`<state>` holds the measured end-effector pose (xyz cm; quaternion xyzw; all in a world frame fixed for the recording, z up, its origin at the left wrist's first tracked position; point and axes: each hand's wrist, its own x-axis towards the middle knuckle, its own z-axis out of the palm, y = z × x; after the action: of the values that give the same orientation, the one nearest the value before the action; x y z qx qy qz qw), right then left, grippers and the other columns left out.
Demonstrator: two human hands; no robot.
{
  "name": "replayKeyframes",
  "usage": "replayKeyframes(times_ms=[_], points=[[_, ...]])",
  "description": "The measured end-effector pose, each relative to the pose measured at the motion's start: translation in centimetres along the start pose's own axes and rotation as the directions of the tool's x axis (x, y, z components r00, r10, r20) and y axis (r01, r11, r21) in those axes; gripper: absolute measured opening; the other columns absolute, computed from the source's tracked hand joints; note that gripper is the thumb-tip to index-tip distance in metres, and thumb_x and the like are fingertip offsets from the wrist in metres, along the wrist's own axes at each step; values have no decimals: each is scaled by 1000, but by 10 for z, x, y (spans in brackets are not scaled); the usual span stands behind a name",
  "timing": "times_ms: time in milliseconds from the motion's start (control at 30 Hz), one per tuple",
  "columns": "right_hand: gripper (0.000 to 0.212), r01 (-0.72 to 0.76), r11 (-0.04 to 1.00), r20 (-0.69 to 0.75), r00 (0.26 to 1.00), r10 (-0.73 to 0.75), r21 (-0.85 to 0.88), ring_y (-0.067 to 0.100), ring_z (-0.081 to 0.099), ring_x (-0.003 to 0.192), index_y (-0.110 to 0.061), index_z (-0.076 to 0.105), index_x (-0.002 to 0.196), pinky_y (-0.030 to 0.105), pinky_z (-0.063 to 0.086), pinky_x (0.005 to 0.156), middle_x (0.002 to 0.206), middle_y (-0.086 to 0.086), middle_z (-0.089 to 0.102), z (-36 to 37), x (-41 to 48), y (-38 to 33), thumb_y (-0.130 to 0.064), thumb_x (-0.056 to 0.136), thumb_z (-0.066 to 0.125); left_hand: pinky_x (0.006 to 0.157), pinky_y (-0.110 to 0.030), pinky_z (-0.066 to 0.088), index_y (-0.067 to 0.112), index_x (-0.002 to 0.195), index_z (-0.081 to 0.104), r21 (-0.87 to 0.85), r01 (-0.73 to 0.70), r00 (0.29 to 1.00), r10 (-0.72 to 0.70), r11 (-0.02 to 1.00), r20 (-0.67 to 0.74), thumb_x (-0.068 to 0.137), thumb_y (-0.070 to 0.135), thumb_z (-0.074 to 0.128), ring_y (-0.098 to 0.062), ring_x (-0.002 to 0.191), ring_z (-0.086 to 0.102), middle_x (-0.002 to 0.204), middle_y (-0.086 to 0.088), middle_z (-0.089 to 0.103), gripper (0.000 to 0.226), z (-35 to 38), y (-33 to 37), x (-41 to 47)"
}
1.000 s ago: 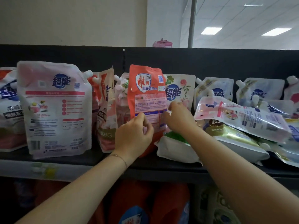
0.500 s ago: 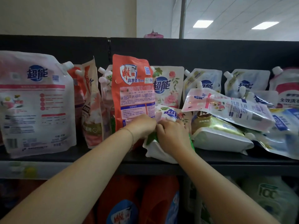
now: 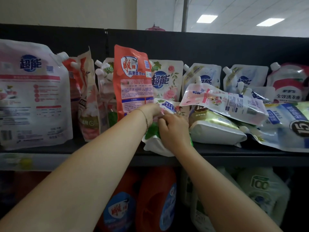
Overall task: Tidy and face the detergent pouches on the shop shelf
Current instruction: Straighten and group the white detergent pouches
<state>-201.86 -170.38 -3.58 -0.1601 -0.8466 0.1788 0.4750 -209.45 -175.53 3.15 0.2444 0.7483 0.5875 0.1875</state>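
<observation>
A white and green detergent pouch (image 3: pixel 156 146) lies flat at the front of the dark shelf (image 3: pixel 234 152). My left hand (image 3: pixel 150 111) grips its upper end, and my right hand (image 3: pixel 173 129) presses on its middle. An orange pouch (image 3: pixel 133 77) stands upright just behind my left hand, back side facing out. A rose-printed pouch (image 3: pixel 167 79) stands to its right. A pink and white pouch (image 3: pixel 222 101) lies tilted across a gold and white pouch (image 3: pixel 215 129), which lies flat.
A large white pouch (image 3: pixel 31 97) stands at the left, back side out, with narrow pouches (image 3: pixel 87 99) turned edge-on beside it. More pouches lie heaped at the right (image 3: pixel 287 124). Orange jugs (image 3: pixel 155 198) and a pale jug (image 3: pixel 262 193) fill the shelf below.
Both hands have left the orange pouch and dropped to the flat white and green pouch, closing on it. The orange pouch stays standing.
</observation>
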Motion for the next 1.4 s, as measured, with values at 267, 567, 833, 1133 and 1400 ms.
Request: replayKeyframes(times_ms=[267, 567, 833, 1133, 1400], points=[[45, 144, 983, -152, 980, -126, 114, 29, 57, 113, -16, 73, 102, 47, 43, 94, 128, 6, 62, -4, -7, 5, -31, 83, 35, 87, -40, 54, 12, 114, 65, -361, 8, 994, -46, 932, -97, 64, 35, 85, -26, 92, 68, 100, -9, 70, 59, 10, -10, 15], [52, 301, 950, -120, 949, -291, 78, 37, 24, 141, -7, 49, 136, 47, 19, 117, 149, 12, 39, 3, 22, 14, -27, 89, 35, 64, -15, 48, 11, 91, 55, -17, -600, 725, 534, 800, -434, 87, 20, 68, -5, 79, 62, 87, 6, 64, 16, 8, 16, -9], [55, 234, 972, 200, 952, -231, 11, 22, 10, 147, -25, 18, 151, 42, 22, 116, 160, -8, 14, 1, 33, 22, -29, 101, 40, 85, -10, 46, 15, 112, 36, 218, -740, 543, 756, 636, -364, 88, -1, 57, -14, 110, 52, 120, -6, 48, 36, -1, -8, 2], [22, 375, 909, 172, 922, -346, -182, 31, 51, 98, -7, 53, 105, 48, 49, 70, 109, 9, 53, -32, 24, 25, -14, 85, 56, 98, -51, 32, 20, 116, 37, 858, -472, 144, 978, 203, -153, 79, 4, 51, -34, 130, 26, 141, -14, 22, 43, 15, -29, -10], [18, 358, 890, 106, 934, -342, -281, 30, 55, 86, -7, 64, 98, 42, 47, 71, 93, 10, 60, -64, 27, 46, -18, 86, 57, 90, -40, 37, 9, 113, 55, 865, -339, -48, 925, -370, 377, 88, 2, 43, -28, 119, 48, 128, -12, 54, 28, 27, -34, -14]])
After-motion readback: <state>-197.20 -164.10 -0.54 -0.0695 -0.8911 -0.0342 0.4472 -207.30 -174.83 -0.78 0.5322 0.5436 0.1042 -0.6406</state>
